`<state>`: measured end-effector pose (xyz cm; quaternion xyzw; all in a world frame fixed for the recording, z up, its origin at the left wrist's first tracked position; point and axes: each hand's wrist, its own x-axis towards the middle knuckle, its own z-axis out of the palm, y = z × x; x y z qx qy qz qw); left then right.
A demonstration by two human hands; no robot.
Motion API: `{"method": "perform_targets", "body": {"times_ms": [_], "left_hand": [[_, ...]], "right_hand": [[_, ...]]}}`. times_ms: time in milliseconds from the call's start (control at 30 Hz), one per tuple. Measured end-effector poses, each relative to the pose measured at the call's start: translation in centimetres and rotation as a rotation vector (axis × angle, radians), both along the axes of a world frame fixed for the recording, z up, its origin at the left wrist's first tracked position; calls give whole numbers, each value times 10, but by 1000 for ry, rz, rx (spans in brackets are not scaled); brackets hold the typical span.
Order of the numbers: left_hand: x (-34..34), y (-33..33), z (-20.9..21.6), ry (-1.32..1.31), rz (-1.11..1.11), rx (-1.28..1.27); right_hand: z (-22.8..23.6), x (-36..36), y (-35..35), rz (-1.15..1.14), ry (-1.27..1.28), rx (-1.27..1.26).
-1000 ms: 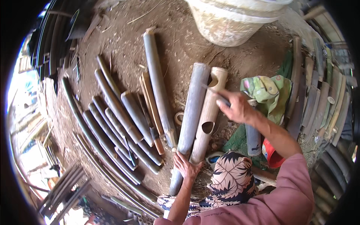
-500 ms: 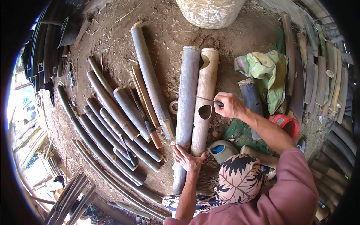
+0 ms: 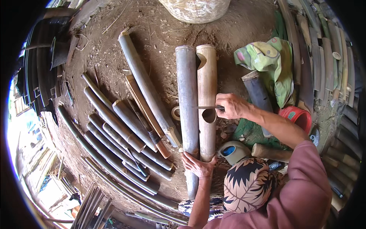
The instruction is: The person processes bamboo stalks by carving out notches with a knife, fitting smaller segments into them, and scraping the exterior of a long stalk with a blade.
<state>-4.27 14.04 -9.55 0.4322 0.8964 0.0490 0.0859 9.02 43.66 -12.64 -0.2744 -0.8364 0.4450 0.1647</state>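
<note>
Bamboo poles [image 3: 114, 108] are fanning out across the dirt on the left, while a pale tub [image 3: 194, 8] is standing at the top edge. Over on the right, a green cloth [image 3: 281, 72], a dark tube [image 3: 260, 100], a red bucket [image 3: 299, 117] and a grey container [image 3: 233, 152] are crowding the working arm's side, and the patterned knee [image 3: 247, 185] is sitting close by the left forearm.

Centre stage, the grey tube [image 3: 187, 95] and the pale tube [image 3: 207, 86] are lying side by side. The left hand [image 3: 199, 166] is gripping both near their lower ends, fingers wrapping the grey, thumb pressing the pale. The right hand [image 3: 230, 106] is clenching a knife [image 3: 202, 107], its blade crossing the pale tube just above the lower hole.

Half a second ago the blade was slanting higher; now it's running nearly level, closer to that hole, with the left hand still holding on.

The right fist is hiding most of the handle, the frame is cutting off the tub, and blade contact is staying hard to judge.
</note>
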Motion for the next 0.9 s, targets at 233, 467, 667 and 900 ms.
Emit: {"method": "perform_targets", "body": {"times_ms": [233, 467, 667, 900], "left_hand": [[1, 0, 0, -11, 22, -51], [0, 1, 0, -2, 17, -51], [0, 0, 0, 13, -2, -37], [-1, 0, 3, -25, 20, -49]], "right_hand": [[0, 0, -3, -4, -50, 6], [6, -1, -1, 0, -88, 22], [2, -1, -2, -5, -53, 19], [15, -7, -6, 10, -298, 7]]}}
